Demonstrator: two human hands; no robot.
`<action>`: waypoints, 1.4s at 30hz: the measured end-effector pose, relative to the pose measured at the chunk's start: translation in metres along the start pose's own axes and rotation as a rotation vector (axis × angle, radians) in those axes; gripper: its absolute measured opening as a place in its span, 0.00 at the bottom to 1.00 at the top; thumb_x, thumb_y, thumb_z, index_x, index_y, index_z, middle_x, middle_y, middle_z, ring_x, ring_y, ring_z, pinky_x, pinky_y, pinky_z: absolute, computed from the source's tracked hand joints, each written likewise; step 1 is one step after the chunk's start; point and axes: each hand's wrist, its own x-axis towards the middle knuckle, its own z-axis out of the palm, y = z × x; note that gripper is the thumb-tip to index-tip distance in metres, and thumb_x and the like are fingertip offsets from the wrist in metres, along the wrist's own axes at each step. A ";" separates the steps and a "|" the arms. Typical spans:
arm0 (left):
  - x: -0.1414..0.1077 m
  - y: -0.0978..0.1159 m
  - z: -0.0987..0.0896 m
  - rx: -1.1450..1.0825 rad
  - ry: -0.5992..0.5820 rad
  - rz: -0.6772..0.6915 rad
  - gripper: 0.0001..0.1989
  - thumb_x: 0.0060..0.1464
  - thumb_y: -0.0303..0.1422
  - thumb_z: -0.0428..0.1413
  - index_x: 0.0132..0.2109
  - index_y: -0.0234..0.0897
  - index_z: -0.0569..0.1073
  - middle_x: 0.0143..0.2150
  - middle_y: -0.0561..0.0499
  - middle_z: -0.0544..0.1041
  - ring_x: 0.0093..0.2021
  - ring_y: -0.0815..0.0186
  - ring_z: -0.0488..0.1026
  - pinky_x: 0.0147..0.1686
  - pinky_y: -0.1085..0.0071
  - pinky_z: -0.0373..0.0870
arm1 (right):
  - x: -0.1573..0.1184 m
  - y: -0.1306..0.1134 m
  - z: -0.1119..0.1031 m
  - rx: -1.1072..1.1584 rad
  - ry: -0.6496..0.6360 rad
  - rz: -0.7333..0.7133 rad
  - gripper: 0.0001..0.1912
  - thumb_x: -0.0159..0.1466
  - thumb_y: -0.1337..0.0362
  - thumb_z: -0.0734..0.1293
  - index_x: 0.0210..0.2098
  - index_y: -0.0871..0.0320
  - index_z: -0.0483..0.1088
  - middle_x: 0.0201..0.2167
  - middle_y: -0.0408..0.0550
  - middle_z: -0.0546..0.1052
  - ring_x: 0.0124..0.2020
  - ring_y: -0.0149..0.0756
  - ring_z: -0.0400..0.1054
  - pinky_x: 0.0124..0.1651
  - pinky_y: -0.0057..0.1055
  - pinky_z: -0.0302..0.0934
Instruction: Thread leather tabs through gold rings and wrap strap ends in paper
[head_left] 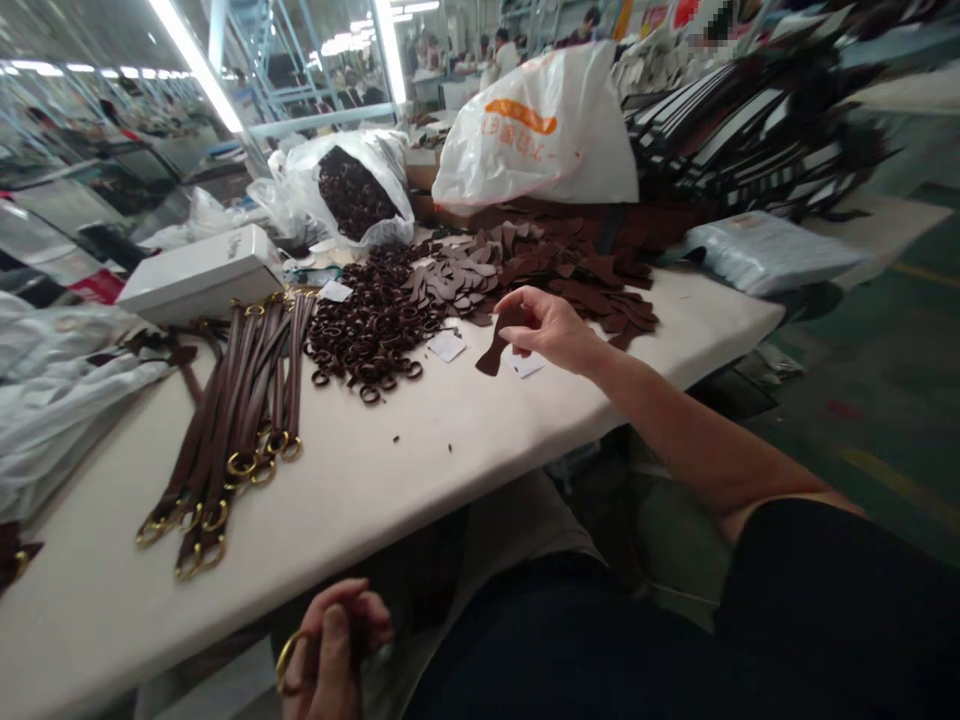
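Leather piece (495,347) pinched by right hand (551,330); left hand (330,650) grips gold ring (287,655).

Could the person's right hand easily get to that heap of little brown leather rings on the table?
Probably yes. The right hand hovers just beside the ring heap, with nothing between them, though it already pinches a brown leather piece.

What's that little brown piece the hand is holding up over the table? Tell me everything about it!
The brown piece is a small, flat cut-out that looks like dark brown leather. It is narrow in the middle and flares wider at its lower end. The right hand pinches its top between fingertips, so it hangs tilted above the white table, touching nothing else. Behind it lies a pile of similar brown pieces, and beside that a heap of small dark loops.
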 end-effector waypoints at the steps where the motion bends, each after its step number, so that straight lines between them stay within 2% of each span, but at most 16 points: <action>1: 0.000 0.002 0.003 0.018 -0.043 -0.011 0.20 0.55 0.53 0.59 0.40 0.40 0.75 0.27 0.53 0.77 0.26 0.68 0.72 0.27 0.74 0.70 | -0.015 -0.010 0.018 0.282 -0.018 0.006 0.18 0.63 0.62 0.65 0.51 0.60 0.64 0.30 0.43 0.75 0.26 0.30 0.70 0.28 0.24 0.66; 3: 0.002 0.005 0.006 0.047 -0.161 -0.014 0.22 0.57 0.53 0.57 0.40 0.38 0.74 0.28 0.51 0.77 0.27 0.67 0.72 0.28 0.73 0.70 | -0.045 -0.030 0.055 0.775 -0.116 0.076 0.17 0.58 0.61 0.70 0.44 0.59 0.66 0.26 0.40 0.73 0.21 0.28 0.69 0.24 0.22 0.65; 6: 0.001 0.009 0.008 0.061 -0.288 0.009 0.20 0.62 0.50 0.52 0.40 0.36 0.73 0.28 0.50 0.77 0.26 0.67 0.72 0.27 0.72 0.69 | -0.082 -0.057 0.102 1.100 -0.324 0.240 0.16 0.54 0.60 0.72 0.36 0.59 0.64 0.24 0.39 0.73 0.20 0.27 0.70 0.22 0.20 0.65; 10: -0.005 0.016 0.004 0.076 -0.323 0.064 0.19 0.66 0.46 0.49 0.36 0.36 0.72 0.27 0.51 0.75 0.26 0.68 0.71 0.28 0.73 0.68 | -0.110 -0.078 0.139 1.207 -0.501 0.358 0.16 0.54 0.60 0.72 0.35 0.59 0.63 0.21 0.39 0.74 0.20 0.27 0.70 0.24 0.20 0.67; 14: -0.010 0.019 -0.001 0.102 -0.265 0.059 0.18 0.65 0.45 0.51 0.36 0.35 0.73 0.25 0.53 0.74 0.24 0.70 0.69 0.27 0.73 0.66 | -0.122 -0.083 0.156 1.220 -0.622 0.423 0.16 0.56 0.59 0.72 0.34 0.58 0.62 0.23 0.39 0.74 0.22 0.28 0.71 0.27 0.22 0.68; 16: -0.011 0.018 -0.003 0.087 -0.248 0.039 0.18 0.65 0.45 0.52 0.36 0.35 0.73 0.24 0.53 0.73 0.23 0.70 0.68 0.25 0.74 0.65 | -0.125 -0.081 0.158 1.187 -0.671 0.404 0.15 0.57 0.59 0.71 0.37 0.58 0.63 0.24 0.39 0.74 0.24 0.29 0.71 0.28 0.24 0.68; 18: -0.011 0.017 -0.006 0.053 -0.247 0.012 0.18 0.65 0.45 0.52 0.34 0.36 0.71 0.23 0.54 0.72 0.22 0.70 0.67 0.24 0.74 0.64 | -0.126 -0.078 0.158 1.081 -0.656 0.274 0.14 0.60 0.60 0.69 0.42 0.59 0.66 0.27 0.41 0.75 0.27 0.29 0.72 0.31 0.26 0.68; 20: -0.010 0.016 -0.007 0.041 -0.252 -0.010 0.17 0.65 0.44 0.52 0.32 0.36 0.70 0.22 0.55 0.72 0.21 0.71 0.67 0.23 0.74 0.63 | -0.126 -0.075 0.156 0.887 -0.586 0.022 0.14 0.61 0.63 0.69 0.46 0.60 0.70 0.33 0.44 0.77 0.33 0.31 0.72 0.38 0.28 0.67; 23: -0.010 0.016 -0.005 0.061 -0.258 -0.017 0.17 0.65 0.43 0.52 0.31 0.36 0.69 0.22 0.55 0.72 0.21 0.72 0.67 0.23 0.75 0.63 | -0.122 -0.071 0.155 0.600 -0.492 -0.353 0.14 0.62 0.64 0.72 0.46 0.62 0.75 0.39 0.49 0.77 0.40 0.35 0.72 0.44 0.30 0.66; 25: -0.010 0.017 -0.003 0.078 -0.267 -0.012 0.18 0.65 0.43 0.52 0.30 0.36 0.69 0.23 0.55 0.72 0.21 0.72 0.67 0.23 0.75 0.64 | -0.121 -0.071 0.157 0.519 -0.443 -0.487 0.14 0.62 0.65 0.73 0.46 0.63 0.75 0.40 0.50 0.78 0.40 0.35 0.72 0.43 0.29 0.66; 29: -0.009 0.017 -0.002 0.077 -0.280 -0.010 0.19 0.66 0.42 0.51 0.29 0.36 0.68 0.22 0.54 0.72 0.21 0.72 0.67 0.23 0.75 0.63 | -0.121 -0.071 0.161 0.477 -0.330 -0.635 0.10 0.67 0.63 0.69 0.45 0.64 0.76 0.39 0.53 0.78 0.39 0.36 0.73 0.43 0.30 0.65; 31: -0.009 0.016 -0.004 0.052 -0.293 -0.007 0.19 0.66 0.43 0.51 0.29 0.37 0.68 0.23 0.54 0.72 0.21 0.71 0.66 0.23 0.74 0.63 | -0.122 -0.072 0.160 0.495 -0.388 -0.583 0.12 0.69 0.61 0.66 0.42 0.63 0.76 0.34 0.52 0.78 0.35 0.35 0.72 0.39 0.30 0.65; 35: -0.008 0.018 -0.008 0.069 -0.328 0.014 0.19 0.66 0.44 0.50 0.30 0.37 0.67 0.25 0.54 0.72 0.22 0.71 0.66 0.24 0.74 0.63 | -0.121 -0.073 0.153 0.763 -0.842 -0.097 0.20 0.70 0.52 0.60 0.34 0.63 0.72 0.21 0.44 0.73 0.20 0.28 0.65 0.24 0.24 0.59; 37: -0.008 0.021 -0.008 0.090 -0.357 -0.002 0.19 0.66 0.44 0.50 0.30 0.37 0.68 0.24 0.54 0.72 0.22 0.71 0.67 0.24 0.74 0.63 | -0.118 -0.075 0.150 0.880 -1.023 0.083 0.23 0.68 0.47 0.61 0.31 0.62 0.68 0.19 0.42 0.70 0.17 0.26 0.61 0.21 0.23 0.56; 40: -0.007 0.026 -0.005 0.124 -0.398 -0.042 0.19 0.66 0.43 0.51 0.29 0.36 0.69 0.23 0.54 0.72 0.21 0.71 0.67 0.23 0.75 0.62 | -0.114 -0.076 0.150 0.914 -1.135 0.132 0.24 0.66 0.45 0.62 0.27 0.61 0.65 0.18 0.41 0.69 0.17 0.25 0.59 0.21 0.22 0.55; 42: -0.006 0.028 -0.004 0.157 -0.405 -0.059 0.19 0.66 0.43 0.51 0.29 0.36 0.69 0.23 0.54 0.71 0.21 0.71 0.67 0.23 0.75 0.62 | -0.114 -0.076 0.152 0.848 -1.112 0.070 0.23 0.68 0.47 0.61 0.29 0.61 0.66 0.18 0.41 0.70 0.18 0.26 0.61 0.22 0.23 0.56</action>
